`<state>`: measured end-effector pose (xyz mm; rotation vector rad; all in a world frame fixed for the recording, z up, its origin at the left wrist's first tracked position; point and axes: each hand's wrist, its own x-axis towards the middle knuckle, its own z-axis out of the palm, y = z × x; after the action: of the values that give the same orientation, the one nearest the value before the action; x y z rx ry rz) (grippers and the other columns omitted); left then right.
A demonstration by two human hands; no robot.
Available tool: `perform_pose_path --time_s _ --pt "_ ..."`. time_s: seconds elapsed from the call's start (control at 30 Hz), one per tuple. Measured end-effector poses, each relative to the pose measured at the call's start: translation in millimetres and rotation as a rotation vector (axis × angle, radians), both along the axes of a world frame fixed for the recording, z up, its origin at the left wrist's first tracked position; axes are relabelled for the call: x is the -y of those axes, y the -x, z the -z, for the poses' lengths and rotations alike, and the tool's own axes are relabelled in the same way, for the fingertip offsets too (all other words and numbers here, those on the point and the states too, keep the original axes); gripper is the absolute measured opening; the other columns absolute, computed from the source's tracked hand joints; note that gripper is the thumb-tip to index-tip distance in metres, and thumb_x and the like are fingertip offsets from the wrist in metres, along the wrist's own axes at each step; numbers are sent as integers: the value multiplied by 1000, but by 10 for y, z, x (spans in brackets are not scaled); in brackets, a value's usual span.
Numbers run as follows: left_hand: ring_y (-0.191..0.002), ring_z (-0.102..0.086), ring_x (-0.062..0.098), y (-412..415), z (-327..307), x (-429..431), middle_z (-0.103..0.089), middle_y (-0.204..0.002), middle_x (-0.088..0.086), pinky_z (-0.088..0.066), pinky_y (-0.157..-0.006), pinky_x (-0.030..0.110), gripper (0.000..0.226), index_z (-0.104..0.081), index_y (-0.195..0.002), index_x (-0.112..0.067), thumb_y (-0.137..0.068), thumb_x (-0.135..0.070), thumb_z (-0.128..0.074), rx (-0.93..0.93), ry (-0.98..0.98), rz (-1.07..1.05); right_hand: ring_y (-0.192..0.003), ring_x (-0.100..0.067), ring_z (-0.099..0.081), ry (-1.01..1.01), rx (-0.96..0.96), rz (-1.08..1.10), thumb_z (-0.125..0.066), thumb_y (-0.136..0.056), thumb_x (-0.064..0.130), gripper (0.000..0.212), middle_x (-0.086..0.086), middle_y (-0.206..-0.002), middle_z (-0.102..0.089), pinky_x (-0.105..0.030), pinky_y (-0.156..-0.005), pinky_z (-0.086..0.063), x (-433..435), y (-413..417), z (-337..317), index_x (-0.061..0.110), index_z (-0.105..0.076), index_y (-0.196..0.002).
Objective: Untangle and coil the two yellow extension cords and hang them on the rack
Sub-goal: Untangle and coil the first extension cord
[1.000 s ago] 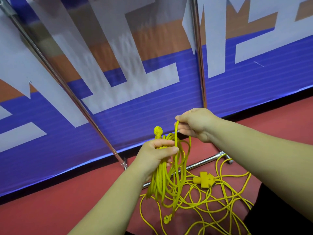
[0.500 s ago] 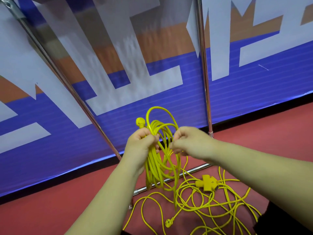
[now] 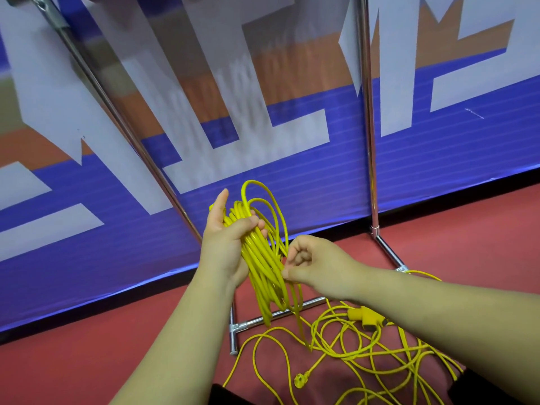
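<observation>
left hand (image 3: pixel 226 247) fingers (image 3: pixel 247 225) clamped round coil (image 3: pixel 264 267) in front of rack (image 3: pixel 368 141), right hand (image 3: pixel 312 266) pinching a strand (image 3: pixel 298 305); tangled loose cord (image 3: pixel 365 317) at the rack's foot could snag and yank loops free.

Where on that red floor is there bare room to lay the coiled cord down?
The red floor left of the rack foot, up to the blue banner, is bare; so is the strip beyond the right upright. It is crowded right of the foot, where the loose cord sprawls with its plug and socket block.
</observation>
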<state>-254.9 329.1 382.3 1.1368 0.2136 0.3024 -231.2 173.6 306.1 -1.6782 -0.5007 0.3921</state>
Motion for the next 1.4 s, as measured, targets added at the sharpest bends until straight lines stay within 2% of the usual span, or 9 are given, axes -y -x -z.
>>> perform_pose_path --time_s 0.23,0.43,0.6,0.7,0.8,0.93,1.1,1.27,1.4 --pt "-61 -66 20 -26 -50 -74 -65 -76 13 -56 -55 30 82 -33 -154 -25 -87 17 -56 12 94 -63 -61 -12 -52 -55 31 -6 -74 -82 -2 25 -22 -77 -64 -27 -62 -44 -55 1 -103 13 -54 -83" --pt "-63 -67 22 -92 -49 -257 -66 -73 13 -57 -58 34 78 -34 -152 -27 -89 14 -56 40 203 -115 -67 -23 -54 -27 -40 -85 -62 -88 -3 23 -14 -72 -64 -37 -63 -39 41 -76 -114 14 -48 -88" --pt "-58 -62 18 -136 -29 -349 -59 -70 10 -53 -56 29 64 -51 -140 -23 -88 14 -58 59 156 -133 -57 -19 -57 100 -162 -183 -59 -94 2 16 -8 -67 -63 -20 -45 -37 106 -19 -30 13 -48 -95" --pt "-53 -58 14 -151 0 -403 -60 -68 7 -51 -51 26 39 -63 -123 -10 -89 9 -60 -7 121 -139 -66 -25 -57 125 -169 -172 -65 -89 12 15 -9 -72 -69 -32 -58 -40 138 -39 1 14 -53 -95" --pt "-51 -56 14 -140 23 -432 -60 -66 7 -50 -49 25 25 -67 -111 -6 -91 7 -61 -42 51 -113 -60 -14 -59 117 -194 -164 -63 -94 8 8 -6 -77 -70 -24 -52 -44 227 -106 -80 11 -56 -96" --pt "-51 -55 13 -152 10 -548 -61 -68 6 -48 -49 25 22 -66 -108 -7 -92 6 -58 -18 71 -131 -52 -8 -52 61 -417 -297 -59 -99 14 10 -4 -72 -63 -17 -46 -41 421 -183 -148 15 -59 -89" --pt "-53 -57 11 -161 -3 -790 -57 -70 5 -51 -49 23 24 -60 -106 -12 -95 6 -51 28 180 -195 -57 -11 -52 6 -416 -221 -55 -99 11 16 -5 -70 -60 -23 -57 -42 548 -303 -126 15 -60 -85" --pt "-50 -58 12 -113 42 -771 -59 -65 5 -51 -48 24 27 -64 -107 -12 -94 8 -54 -93 -4 -97 -53 -9 -51 62 -309 59 -61 -96 11 12 -6 -74 -68 -25 -55 -40 520 -356 -134 11 -64 -85" --pt "-48 -53 13 -46 101 -584 -60 -66 7 -48 -46 24 23 -73 -101 -10 -89 7 -65 -207 -356 30 -55 -12 -51 8 -265 272 -70 -89 10 7 -9 -72 -65 -24 -53 -42 479 -433 -234 5 -70 -84"
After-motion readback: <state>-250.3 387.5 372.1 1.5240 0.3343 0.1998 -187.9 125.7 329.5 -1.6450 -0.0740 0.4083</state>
